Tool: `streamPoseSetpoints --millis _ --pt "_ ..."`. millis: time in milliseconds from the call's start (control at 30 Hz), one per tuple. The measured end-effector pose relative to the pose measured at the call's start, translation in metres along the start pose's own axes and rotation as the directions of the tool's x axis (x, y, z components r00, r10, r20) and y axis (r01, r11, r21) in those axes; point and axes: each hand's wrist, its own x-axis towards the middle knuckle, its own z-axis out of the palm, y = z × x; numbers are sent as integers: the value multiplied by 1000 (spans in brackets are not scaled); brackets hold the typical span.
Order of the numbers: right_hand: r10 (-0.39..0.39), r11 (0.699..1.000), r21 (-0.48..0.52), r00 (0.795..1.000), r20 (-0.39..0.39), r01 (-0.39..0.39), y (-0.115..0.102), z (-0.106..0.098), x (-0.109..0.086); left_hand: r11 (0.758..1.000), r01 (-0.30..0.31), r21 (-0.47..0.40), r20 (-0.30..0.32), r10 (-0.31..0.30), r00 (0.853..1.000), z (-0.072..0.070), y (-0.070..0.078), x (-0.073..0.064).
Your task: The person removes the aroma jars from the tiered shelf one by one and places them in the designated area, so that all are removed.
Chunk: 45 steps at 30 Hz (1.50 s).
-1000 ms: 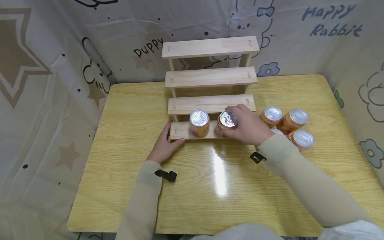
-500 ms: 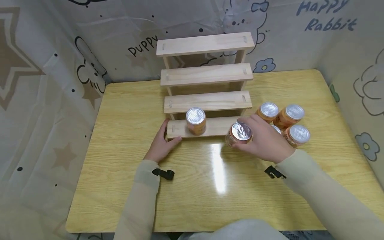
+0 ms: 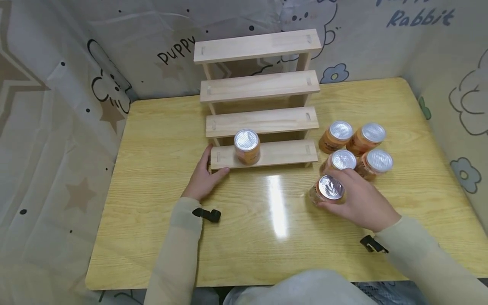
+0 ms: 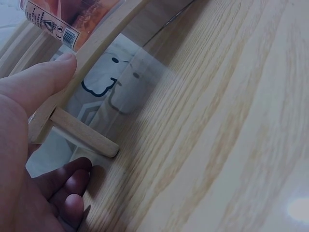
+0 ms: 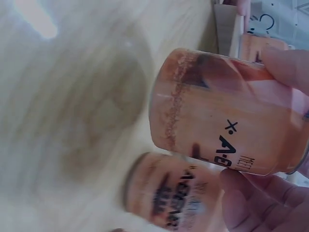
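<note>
My right hand (image 3: 360, 201) grips an orange can (image 5: 227, 116) with a silver foil-like lid, thumb on one side and fingers on the other. In the right wrist view its base is tilted off the table, and a second can (image 5: 174, 193) stands close beside it. My left hand (image 3: 202, 178) holds the left end of the lowest step of a four-step wooden display rack (image 3: 284, 153). Its thumb (image 4: 60, 72) lies along the step's front edge, with the other fingers curled beside a short peg leg (image 4: 87, 133). One can (image 3: 247, 148) stands upright on that step, left of its middle.
Several more orange cans (image 3: 366, 137) with silver lids stand grouped on the wood-grain table (image 3: 160, 140), right of the rack. A printed cloth backdrop (image 3: 152, 34) hangs close behind the rack and along both sides.
My right hand has lifted the can off the lowest step and carried it right and toward me, beside the grouped cans. My left hand keeps its hold on the rack.
</note>
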Motion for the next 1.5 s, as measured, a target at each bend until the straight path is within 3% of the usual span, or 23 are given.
streamPoseSetpoints --millis 300,767,933,1067,1133,1300,1500 --pt "48 999 5 998 -29 -48 12 9 -13 1000 -6 -22 -5 5 1000 0 -4 -3" --pt "21 1000 -22 997 -76 -22 22 14 -13 1000 2 -30 -14 -3 1000 -1 -3 -7" --pt "40 999 -15 999 -35 -40 20 11 -10 999 -8 -31 -24 7 1000 -4 -3 -6" --pt "124 992 -10 992 14 -124 13 -2 -10 999 -11 -41 -25 10 1000 -5 -3 -5" --pt "126 992 -5 992 1 -126 9 -10 -9 999 -12 -42 -22 11 1000 -5 -2 -5" --pt "25 1000 -11 998 -63 -25 -10 -25 6 999 -2 -36 -19 1 1000 -6 1 -4" --pt "-45 998 -52 999 11 45 -50 -38 40 1000 0 -24 -3 0 1000 -3 3 -4"
